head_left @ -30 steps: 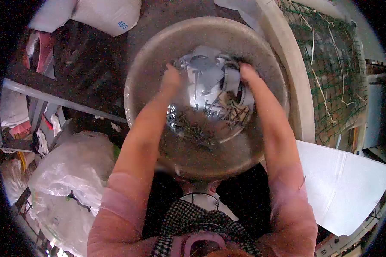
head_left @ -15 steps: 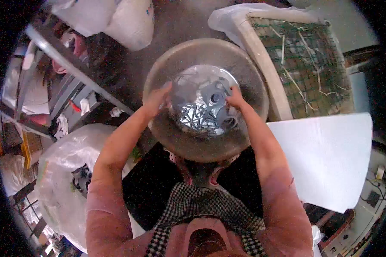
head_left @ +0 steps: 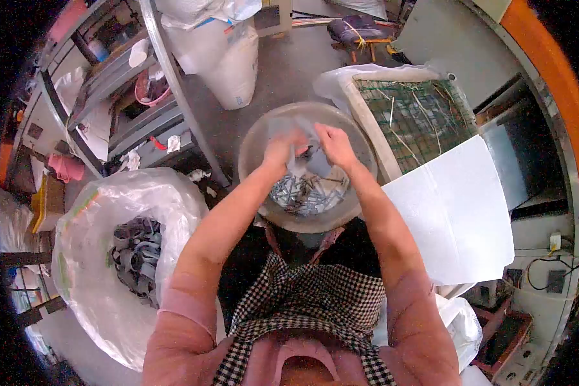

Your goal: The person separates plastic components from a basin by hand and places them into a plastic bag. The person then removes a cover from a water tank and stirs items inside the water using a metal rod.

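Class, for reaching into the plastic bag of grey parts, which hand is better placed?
Probably the left hand: the plastic bag stands on that side, nearer to it; the right hand is farther across the basin.

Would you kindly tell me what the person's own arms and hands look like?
Pink sleeves end near the elbows, leaving the forearms bare. The left hand and right hand wear no gloves, and no watch or bracelet shows. Any rings would be too small or blurred to tell.

Parts [head_left: 310, 197] inside basin [head_left: 246, 161], bag [head_left: 87, 257] left, sheet [head_left: 460, 219] right
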Tool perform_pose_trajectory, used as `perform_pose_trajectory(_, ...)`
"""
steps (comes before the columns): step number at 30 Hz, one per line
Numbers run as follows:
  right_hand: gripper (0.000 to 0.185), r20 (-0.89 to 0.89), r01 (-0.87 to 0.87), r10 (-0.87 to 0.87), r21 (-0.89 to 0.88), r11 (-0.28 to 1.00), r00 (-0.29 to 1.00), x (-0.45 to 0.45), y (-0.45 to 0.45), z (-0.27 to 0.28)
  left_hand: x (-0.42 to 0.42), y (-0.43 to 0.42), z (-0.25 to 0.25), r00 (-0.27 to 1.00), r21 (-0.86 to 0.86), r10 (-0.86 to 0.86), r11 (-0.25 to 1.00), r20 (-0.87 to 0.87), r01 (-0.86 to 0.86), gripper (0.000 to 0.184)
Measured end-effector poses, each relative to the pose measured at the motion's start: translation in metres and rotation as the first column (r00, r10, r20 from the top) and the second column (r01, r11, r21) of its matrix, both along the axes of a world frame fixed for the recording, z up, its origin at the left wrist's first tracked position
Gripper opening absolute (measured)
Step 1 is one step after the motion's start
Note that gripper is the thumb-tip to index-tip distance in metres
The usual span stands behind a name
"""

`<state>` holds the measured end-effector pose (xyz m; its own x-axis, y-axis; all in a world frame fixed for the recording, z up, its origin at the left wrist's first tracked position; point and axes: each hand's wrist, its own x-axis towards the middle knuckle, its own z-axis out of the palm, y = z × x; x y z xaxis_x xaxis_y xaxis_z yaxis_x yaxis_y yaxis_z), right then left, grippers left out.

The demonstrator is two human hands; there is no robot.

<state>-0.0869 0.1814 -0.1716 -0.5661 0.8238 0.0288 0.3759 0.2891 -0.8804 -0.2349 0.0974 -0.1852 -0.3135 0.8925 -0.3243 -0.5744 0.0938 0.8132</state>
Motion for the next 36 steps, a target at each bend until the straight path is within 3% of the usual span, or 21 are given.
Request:
perform_pose_trajectory(1, 0.046, 0.109, -0.001, -0.024, 0.22, 0.975, 0.994, 0.002, -0.007, 0.01, 0.001, -0.002, 0.003, 0.994, 0.024, 0.039, 0.999, 0.103, -0.041, 0.03)
perform_pose_trajectory(3, 0.05, 0.207, 0.006, -0.044, 0.183, 0.983, 0.977, 0.01, -0.019, 0.02, -0.011, -0.007, 0.005, 0.997, -0.035, 0.044, 0.999, 0.069, -0.042, 0.031)
perform_pose_trajectory(5, 0.047, 0.37, -0.257, 0.114, 0.363, 0.896, 0.922, 0.017, -0.02, 0.016, -0.022, -0.01, 0.003, 0.94, 0.011, -0.301, 0.952, -0.163, 0.307, 0.029)
perform_pose_trajectory(6, 0.047, 0.37, -0.252, 0.11, 0.359, 0.899, 0.922, 0.018, -0.019, 0.009, -0.021, -0.012, 0.007, 0.882, -0.042, -0.389, 0.919, -0.267, 0.393, 0.03)
perform_pose_trajectory(9, 0.045, 0.37, -0.312, 0.162, 0.393, 0.865, 0.915, 0.011, -0.014, -0.01, 0.004, -0.015, 0.004, 0.882, -0.106, -0.402, 0.916, -0.247, 0.388, 0.029)
perform_pose_trajectory(10, 0.042, 0.309, -0.219, 0.098, 0.387, 0.896, 0.946, 0.009, -0.013, -0.015, 0.004, -0.016, 0.006, 0.792, -0.201, -0.518, 0.856, -0.324, 0.477, 0.028)
perform_pose_trajectory(11, 0.039, 0.251, -0.127, 0.031, 0.375, 0.918, 0.967, 0.007, -0.011, -0.02, 0.005, -0.016, 0.001, 0.793, -0.204, -0.52, 0.854, -0.317, 0.478, 0.028)
perform_pose_trajectory(13, 0.036, 0.188, -0.063, -0.007, 0.365, 0.929, 0.982, -0.002, 0.002, -0.035, 0.007, -0.013, -0.012, 0.541, -0.384, -0.684, 0.726, -0.489, 0.571, 0.027)
perform_pose_trajectory(15, 0.034, 0.127, 0.001, -0.047, 0.34, 0.941, 0.991, -0.008, 0.03, -0.057, 0.002, -0.012, -0.028, 0.575, -0.406, -0.693, 0.721, -0.435, 0.562, 0.031)
perform_pose_trajectory(18, 0.029, 0.383, 0.082, -0.161, 0.214, 0.973, 0.91, 0.01, 0.108, -0.111, -0.019, -0.016, -0.04, 0.801, -0.555, -0.559, 0.745, -0.217, 0.369, 0.028)
perform_pose_trajectory(20, 0.032, 0.513, 0.054, -0.146, 0.19, 0.98, 0.846, 0.018, 0.136, -0.161, -0.045, -0.016, -0.06, 0.839, -0.596, -0.495, 0.752, -0.226, 0.283, 0.028)
perform_pose_trajectory(22, 0.046, 0.757, -0.187, 0.04, 0.109, 0.976, 0.652, 0.015, 0.149, -0.209, -0.061, -0.016, -0.07, 0.872, -0.636, -0.427, 0.747, -0.238, 0.192, 0.028)
perform_pose_trajectory(25, 0.06, 0.818, -0.282, 0.2, -0.048, 0.958, 0.539, -0.018, 0.163, -0.257, -0.074, -0.018, -0.053, 0.941, -0.601, -0.311, 0.781, -0.137, 0.171, 0.031)
perform_pose_trajectory(26, 0.069, 0.795, -0.159, 0.149, -0.067, 0.985, 0.588, -0.034, 0.171, -0.284, -0.076, -0.017, -0.049, 0.939, -0.575, -0.321, 0.795, -0.126, 0.195, 0.027)
perform_pose_trajectory(27, 0.069, 0.79, -0.168, 0.169, -0.084, 0.982, 0.59, -0.047, 0.177, -0.297, -0.077, -0.016, -0.045, 0.936, -0.549, -0.332, 0.807, -0.115, 0.219, 0.024)
perform_pose_trajectory(29, 0.062, 0.797, -0.343, -0.045, 0.31, 0.886, 0.603, -0.068, 0.182, -0.315, -0.082, -0.013, -0.046, 0.939, -0.6, -0.323, 0.776, -0.116, 0.193, 0.021)
perform_pose_trajectory(30, 0.051, 0.785, -0.476, 0.019, 0.356, 0.804, 0.619, -0.078, 0.185, -0.31, -0.084, -0.014, -0.051, 0.94, -0.57, -0.308, 0.803, -0.149, 0.173, 0.02)
perform_pose_trajectory(31, 0.051, 0.784, -0.484, 0.042, 0.339, 0.806, 0.619, -0.088, 0.19, -0.324, -0.087, -0.013, -0.056, 0.939, -0.539, -0.292, 0.828, -0.181, 0.154, 0.018)
perform_pose_trajectory(33, 0.043, 0.869, -0.766, 0.137, 0.333, 0.55, 0.475, -0.105, 0.203, -0.349, -0.089, -0.008, -0.051, 0.954, -0.518, -0.241, 0.847, -0.176, 0.119, 0.016)
perform_pose_trajectory(35, 0.041, 0.863, -0.745, 0.118, 0.346, 0.571, 0.491, -0.112, 0.204, -0.345, -0.09, -0.009, -0.056, 0.966, -0.492, -0.193, 0.867, -0.173, 0.085, 0.015)
perform_pose_trajectory(36, 0.042, 0.927, -0.758, 0.167, 0.16, 0.632, 0.335, -0.113, 0.208, -0.334, -0.09, -0.011, -0.059, 0.966, -0.519, -0.181, 0.853, -0.184, 0.061, 0.016)
